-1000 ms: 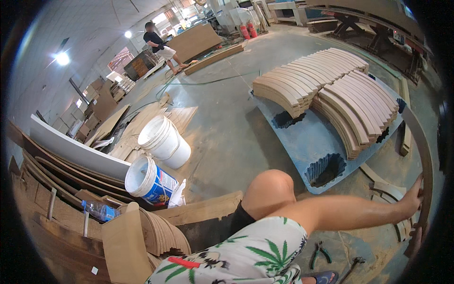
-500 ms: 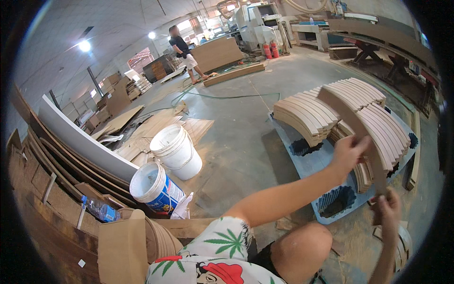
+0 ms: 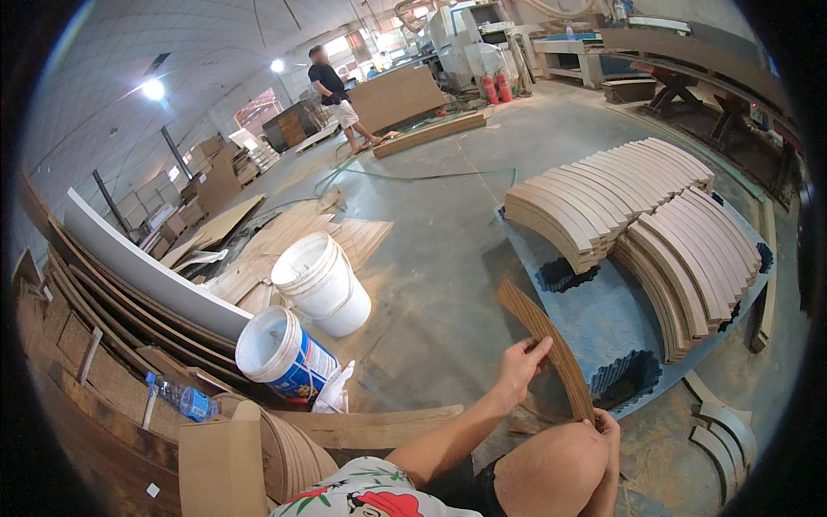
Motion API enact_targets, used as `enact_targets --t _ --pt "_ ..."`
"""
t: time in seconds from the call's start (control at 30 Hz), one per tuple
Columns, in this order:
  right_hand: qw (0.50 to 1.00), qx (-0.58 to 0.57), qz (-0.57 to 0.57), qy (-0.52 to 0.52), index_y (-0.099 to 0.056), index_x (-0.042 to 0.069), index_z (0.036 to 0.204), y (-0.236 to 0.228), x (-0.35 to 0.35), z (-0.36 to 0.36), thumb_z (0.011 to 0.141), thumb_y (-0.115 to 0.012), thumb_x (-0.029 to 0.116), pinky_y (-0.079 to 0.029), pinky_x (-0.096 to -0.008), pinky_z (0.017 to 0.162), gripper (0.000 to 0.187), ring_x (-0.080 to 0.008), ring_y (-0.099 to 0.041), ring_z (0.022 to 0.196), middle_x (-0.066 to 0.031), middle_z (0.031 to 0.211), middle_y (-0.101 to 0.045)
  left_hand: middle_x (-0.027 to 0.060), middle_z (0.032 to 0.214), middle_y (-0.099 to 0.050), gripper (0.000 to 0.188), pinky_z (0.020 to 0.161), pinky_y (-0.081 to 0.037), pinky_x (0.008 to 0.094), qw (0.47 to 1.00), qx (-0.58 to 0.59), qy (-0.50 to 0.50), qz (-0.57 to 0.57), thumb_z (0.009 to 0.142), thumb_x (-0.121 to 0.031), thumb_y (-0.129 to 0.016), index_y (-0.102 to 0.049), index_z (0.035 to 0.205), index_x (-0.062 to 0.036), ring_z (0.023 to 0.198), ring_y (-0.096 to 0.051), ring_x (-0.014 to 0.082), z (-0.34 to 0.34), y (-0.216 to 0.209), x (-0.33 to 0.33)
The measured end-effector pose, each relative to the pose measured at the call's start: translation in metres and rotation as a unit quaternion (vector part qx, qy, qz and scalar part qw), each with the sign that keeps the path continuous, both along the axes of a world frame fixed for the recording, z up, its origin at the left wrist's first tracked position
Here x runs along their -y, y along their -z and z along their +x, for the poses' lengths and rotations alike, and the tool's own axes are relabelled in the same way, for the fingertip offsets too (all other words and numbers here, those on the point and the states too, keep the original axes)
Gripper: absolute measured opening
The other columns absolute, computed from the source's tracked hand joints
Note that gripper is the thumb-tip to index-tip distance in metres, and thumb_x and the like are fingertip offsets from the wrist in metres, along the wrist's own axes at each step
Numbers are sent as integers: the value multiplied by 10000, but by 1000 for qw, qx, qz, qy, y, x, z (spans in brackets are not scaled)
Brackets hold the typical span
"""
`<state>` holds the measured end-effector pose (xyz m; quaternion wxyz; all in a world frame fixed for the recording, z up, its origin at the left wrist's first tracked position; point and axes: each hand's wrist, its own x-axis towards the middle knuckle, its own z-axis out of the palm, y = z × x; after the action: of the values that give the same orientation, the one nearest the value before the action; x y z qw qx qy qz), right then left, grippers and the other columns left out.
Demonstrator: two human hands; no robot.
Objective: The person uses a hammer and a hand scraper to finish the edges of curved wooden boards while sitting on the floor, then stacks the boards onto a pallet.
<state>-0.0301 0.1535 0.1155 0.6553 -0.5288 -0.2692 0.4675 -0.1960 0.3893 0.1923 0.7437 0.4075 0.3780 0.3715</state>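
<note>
My left hand [image 3: 522, 369] grips the edge of a curved wooden strip [image 3: 565, 365], thumb on its brown grained face. At the strip's lower end, beside my bent knee, my right hand [image 3: 607, 427] is closed on it, its fingers partly hidden. The strip slants up and left, held left of a blue plastic pallet [image 3: 564, 308]. Two stacks of similar pale curved pieces stand on that pallet: a farther stack [image 3: 586, 202] and a nearer stack [image 3: 689, 258], their arched rows packed tightly side by side.
A white bucket [image 3: 320, 289] and a blue-labelled bucket [image 3: 289, 353] stand at left. Curved boards [image 3: 129, 314] and a plastic bottle [image 3: 189, 399] lie beside them. More curved pieces [image 3: 724, 439] rest on the floor at right. A person [image 3: 332, 90] stands far off near a large panel [image 3: 396, 96].
Both hands have brought the strip from over the nearer stack down and left, close to my knee. Its broad grained face now shows. The pallet stacks are more fully visible.
</note>
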Motion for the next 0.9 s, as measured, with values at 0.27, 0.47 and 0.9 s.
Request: enact_targets --t 0.27,0.47,0.9 --pt "999 -6 -50 17 -716 -85 1367 -14 12 -6 1059 -765 18 -605 -362 919 329 -181 -751 1013 -117 1167 -805 10 1152 -781 343 827 -574 304 994 -59 82 -40 1106 -316 -820 -782 1300 -35 975 -692 108 1 34 39" --pt "997 45 -63 5 -730 -81 1306 -2 14 0 1067 -760 47 -596 -352 889 273 -166 -726 973 -108 1146 -800 5 1122 -790 349 820 -571 303 997 -56 45 -34 1107 -350 -817 -769 1254 -36 990 -700 105 7 32 33" --pt "994 28 -110 2 -745 -26 1164 -6 37 23 1051 -840 167 -569 -330 642 243 -139 -695 742 -49 920 -764 17 1076 -794 345 766 -576 277 999 -32 23 -9 1123 -378 -790 -744 1217 -49 904 -745 118 12 21 30"
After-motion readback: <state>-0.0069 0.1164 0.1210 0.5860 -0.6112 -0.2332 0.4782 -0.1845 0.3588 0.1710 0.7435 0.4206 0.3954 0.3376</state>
